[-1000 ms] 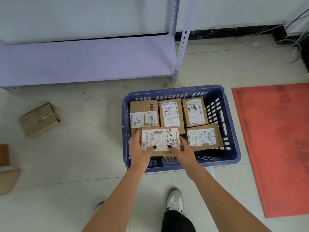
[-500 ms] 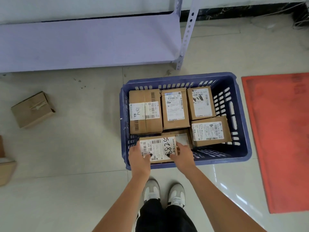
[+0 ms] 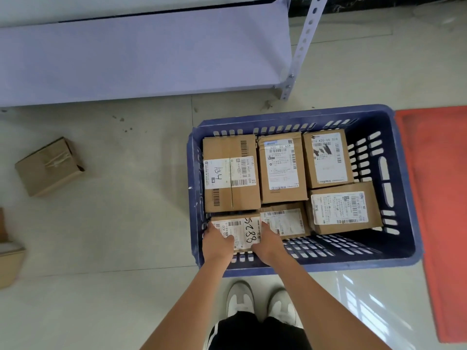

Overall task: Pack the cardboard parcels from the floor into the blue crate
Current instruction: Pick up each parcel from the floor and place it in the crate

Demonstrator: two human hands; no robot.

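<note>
The blue crate stands on the floor in front of my feet and holds several labelled cardboard parcels. A small parcel marked "5288" sits low in the crate's near left corner. My left hand grips its left side and my right hand grips its right side, thumbs on the label. Just right of it lies another small parcel. A larger parcel marked "A34" is right behind it. One loose parcel lies on the floor to the left.
A pale metal shelf with an upright post stands behind the crate. An orange mat lies to the right. Another cardboard box shows at the left edge. My shoes are just before the crate.
Both hands have lowered the "5288" parcel from above the other boxes down into the crate's near left corner. The view has moved closer to the crate.
</note>
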